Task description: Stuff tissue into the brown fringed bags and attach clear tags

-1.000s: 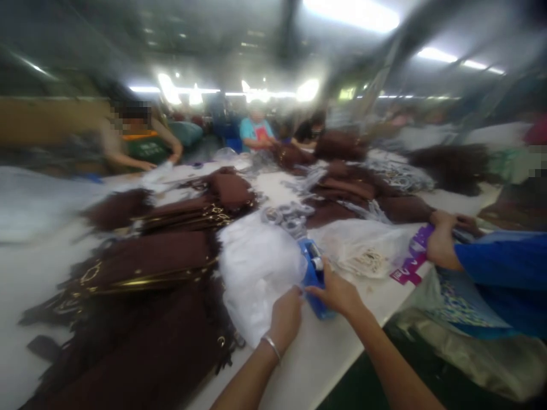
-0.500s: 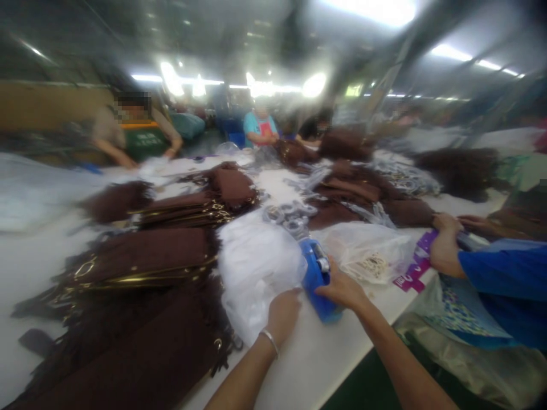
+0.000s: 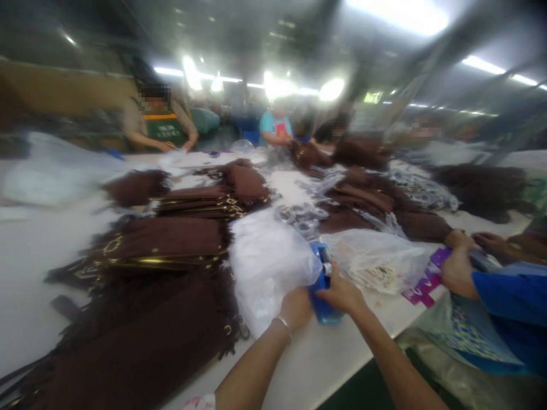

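A blue tape dispenser [image 3: 323,296] stands on the table in front of me, just right of a white plastic bag [image 3: 271,262]. My right hand [image 3: 344,291] grips it from the right, the thumb across its blue body and a finger up by the roll. My left hand [image 3: 296,310], with a bangle at the wrist, is at the dispenser's lower left, next to the bag. Its fingers are blurred and partly hidden, so whether it holds anything does not show. Brown fringed bags [image 3: 166,242] with gold zips and rings lie stacked on my left.
Grey rings [image 3: 305,219] lie beyond the dispenser. A clear bag [image 3: 376,259] with cream-coloured cord sits to the right, near a purple printed strip [image 3: 427,282]. A co-worker's blue sleeve [image 3: 508,302] reaches in from the right. Other people work across the white table [image 3: 294,364].
The view has swung a little left, so most things appear shifted right. My left hand has come closer to the tape dispenser. My right hand stays on it.
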A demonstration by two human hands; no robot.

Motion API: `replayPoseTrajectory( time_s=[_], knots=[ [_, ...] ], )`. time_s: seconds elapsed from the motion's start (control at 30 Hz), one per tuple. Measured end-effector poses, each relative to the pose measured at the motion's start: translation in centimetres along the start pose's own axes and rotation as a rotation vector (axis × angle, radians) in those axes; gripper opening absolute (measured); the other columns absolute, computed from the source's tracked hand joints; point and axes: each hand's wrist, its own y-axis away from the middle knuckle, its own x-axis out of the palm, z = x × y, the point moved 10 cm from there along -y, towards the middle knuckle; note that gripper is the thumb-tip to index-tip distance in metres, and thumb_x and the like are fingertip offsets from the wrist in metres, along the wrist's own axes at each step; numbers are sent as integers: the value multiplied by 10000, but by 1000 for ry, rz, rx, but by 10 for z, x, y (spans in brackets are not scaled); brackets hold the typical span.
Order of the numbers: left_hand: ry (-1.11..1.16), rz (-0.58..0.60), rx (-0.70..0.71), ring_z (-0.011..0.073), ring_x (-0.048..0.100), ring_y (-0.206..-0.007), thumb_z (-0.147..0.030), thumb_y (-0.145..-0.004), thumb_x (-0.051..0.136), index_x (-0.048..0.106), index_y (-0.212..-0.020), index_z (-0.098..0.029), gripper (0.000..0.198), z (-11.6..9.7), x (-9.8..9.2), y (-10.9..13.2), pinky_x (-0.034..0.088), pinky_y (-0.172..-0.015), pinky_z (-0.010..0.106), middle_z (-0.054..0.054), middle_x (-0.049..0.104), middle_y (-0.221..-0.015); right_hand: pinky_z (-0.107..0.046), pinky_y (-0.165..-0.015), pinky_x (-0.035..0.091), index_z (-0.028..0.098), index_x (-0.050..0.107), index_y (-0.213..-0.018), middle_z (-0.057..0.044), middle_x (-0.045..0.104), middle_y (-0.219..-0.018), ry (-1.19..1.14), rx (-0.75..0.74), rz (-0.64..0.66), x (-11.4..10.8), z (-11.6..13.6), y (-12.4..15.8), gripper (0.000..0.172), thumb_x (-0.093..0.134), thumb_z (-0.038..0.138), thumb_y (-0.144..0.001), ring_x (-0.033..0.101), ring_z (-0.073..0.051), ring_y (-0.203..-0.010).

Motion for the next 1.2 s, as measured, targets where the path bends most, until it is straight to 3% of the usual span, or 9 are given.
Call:
replayPoseTrajectory(
  time_s=[0.13,0.3,0.4,0.47,0.57,0.7,0.87,1.07,1.2],
  knots=[
    [2,-59,22,285,599,-1088,-175,-844,444,451,-1328,-92,491,-10,-7,25,492,-972,398,172,611,-1221,-421,-822,481,49,-85,-1494,-244,639,-1165,-10,-9,16,6,0,-3,1107,619,444,-736,641,-354,-1047],
    [13,-173,178,254,560,-1077,-156,-869,429,351,-1404,-195,542,-26,-25,106,496,-957,385,112,587,-1183,-431,-814,488,4,-67,-1483,-272,632,-1156,-26,-35,-92,-18,1,19,1078,592,500,-790,646,-362,-1023],
    [17,-248,198,218,527,-1127,-147,-902,385,430,-1335,-215,441,-15,-43,146,457,-1018,345,88,569,-1222,-432,-770,496,86,204,-1479,-216,673,-1081,-18,-77,-393,-47,28,64,726,415,489,-913,674,-336,-909],
    [-74,-305,150,222,489,-1189,-97,-898,337,438,-1328,-176,448,2,-55,159,416,-1065,362,112,549,-1263,-389,-814,500,159,435,-1368,-153,681,-1092,-81,-293,-505,-44,73,97,467,320,357,-962,668,-270,-926],
    [-277,-309,90,270,435,-1255,-45,-878,305,456,-1312,-118,466,27,-60,163,384,-1084,435,145,542,-1277,-330,-958,471,185,540,-1280,-97,647,-1211,-145,-725,-373,6,148,131,416,317,174,-929,607,-193,-1094],
    [-392,-293,75,287,443,-1253,-32,-874,303,460,-1306,-96,464,48,-56,169,385,-1071,456,158,536,-1296,-368,-1003,456,128,550,-1277,-131,637,-1230,-60,-714,-268,65,157,122,432,358,120,-891,578,-211,-1144],
    [-343,-304,46,263,432,-1278,-4,-869,285,496,-1270,-98,463,62,-51,176,354,-1103,439,164,506,-1342,-339,-940,482,101,566,-1245,-147,650,-1192,5,-581,-281,71,125,111,401,332,128,-920,601,-218,-1092],
    [-338,-344,35,248,430,-1309,-19,-844,345,488,-1295,-98,479,61,-48,181,348,-1137,420,147,510,-1370,-337,-855,476,211,630,-1147,-91,667,-1054,83,-756,-343,64,160,127,386,422,66,-854,607,-230,-987],
    [-166,-272,-10,257,530,-1219,-23,-755,443,528,-1283,-106,541,64,-74,171,455,-1063,366,166,579,-1296,-264,-728,481,272,680,-1011,-45,689,-1013,143,-899,-548,84,169,120,464,482,-34,-723,641,-198,-894]
  ],
)
